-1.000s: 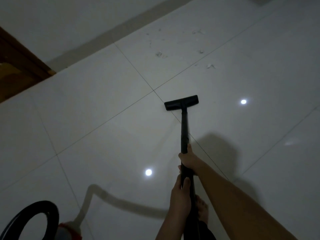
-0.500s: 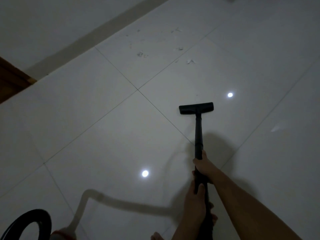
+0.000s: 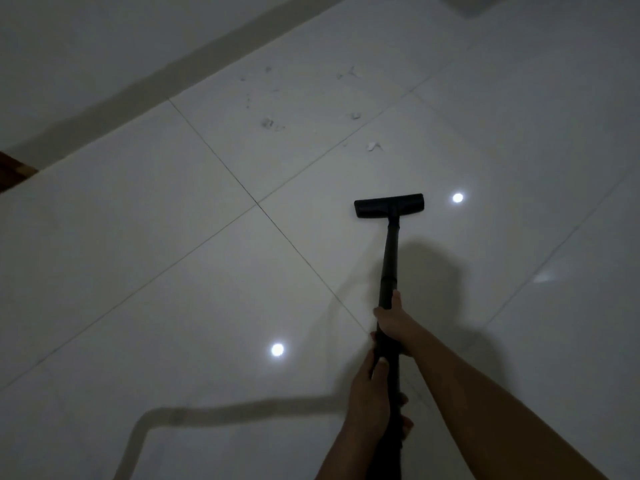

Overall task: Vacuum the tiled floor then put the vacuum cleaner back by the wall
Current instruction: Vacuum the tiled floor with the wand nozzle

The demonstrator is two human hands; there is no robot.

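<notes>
A black vacuum wand (image 3: 389, 258) runs from my hands down to its flat floor head (image 3: 388, 205), which rests on the glossy white tiled floor (image 3: 173, 289). My right hand (image 3: 393, 320) grips the wand higher up. My left hand (image 3: 369, 393) holds it lower, close to my body. Several scraps of debris (image 3: 374, 146) and dust specks (image 3: 268, 123) lie on the tiles beyond the head, toward the wall (image 3: 86, 46). The vacuum body is out of view.
A grey skirting strip (image 3: 166, 74) runs along the wall's base at the top left. A brown wooden edge (image 3: 12, 171) shows at the far left. The hose casts a dark shadow (image 3: 214, 415) across the lower tiles. Two ceiling lights reflect on the floor.
The floor head has moved right across the tile joint and the view has shifted with it. The black ring and red vacuum part at the lower left have left the frame.
</notes>
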